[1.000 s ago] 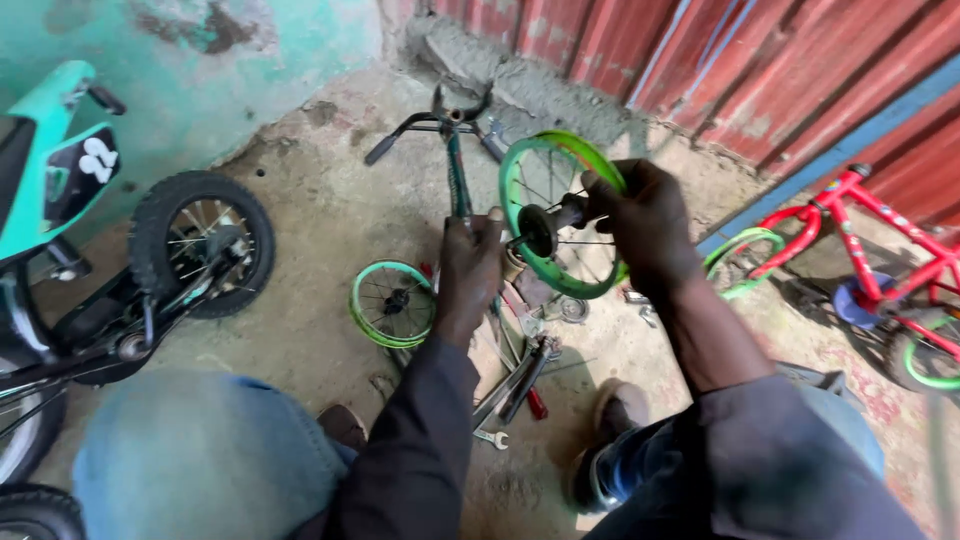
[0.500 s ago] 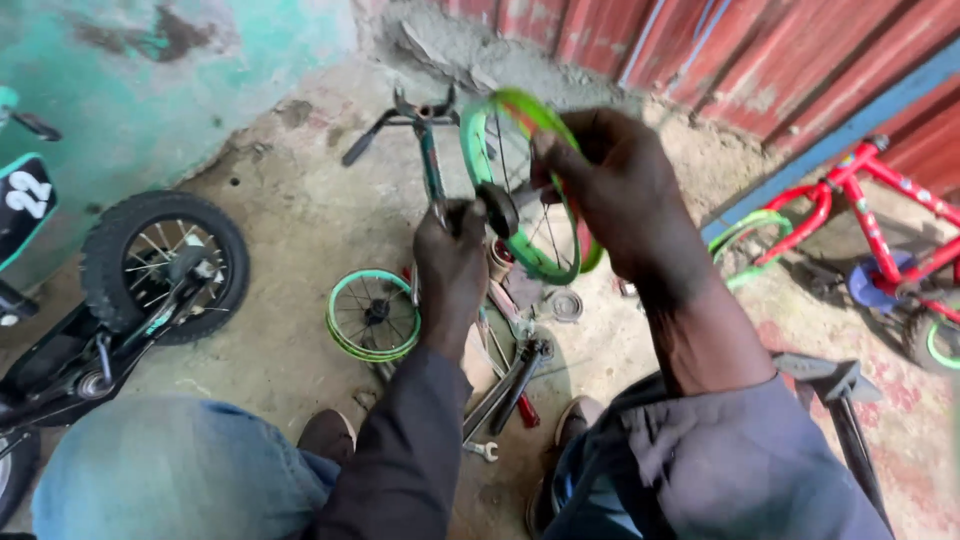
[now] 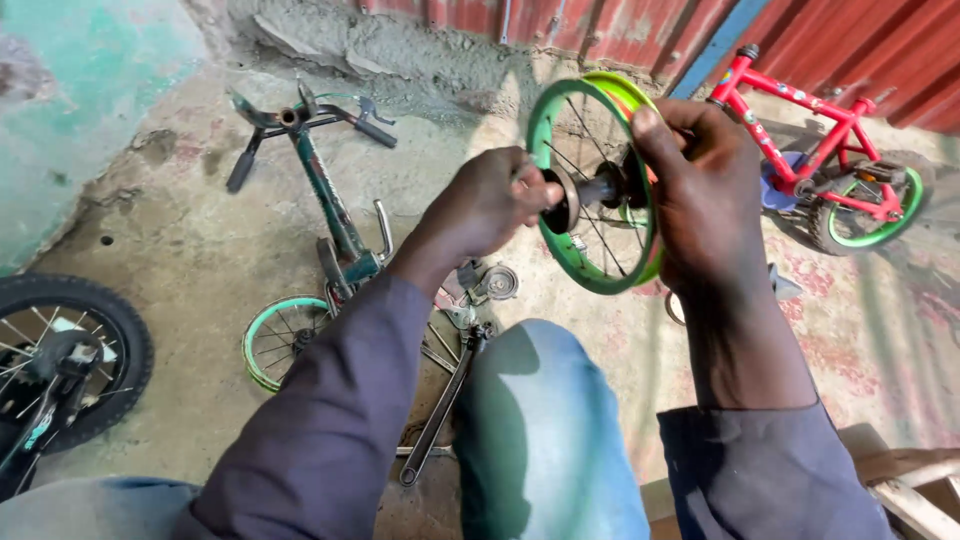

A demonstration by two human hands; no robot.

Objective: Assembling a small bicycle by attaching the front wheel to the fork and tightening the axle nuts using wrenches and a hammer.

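Gripping a small green-rimmed spoked bicycle wheel upper centre of the frame, the right hand clasps its hub; the left hand pinches the axle end.

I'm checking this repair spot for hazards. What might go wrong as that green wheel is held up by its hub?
Fingers of the left hand sit beside the spokes of the green wheel; a spin might pinch them. The right hand alone bears it; a slip might drop it onto the green bike frame below.
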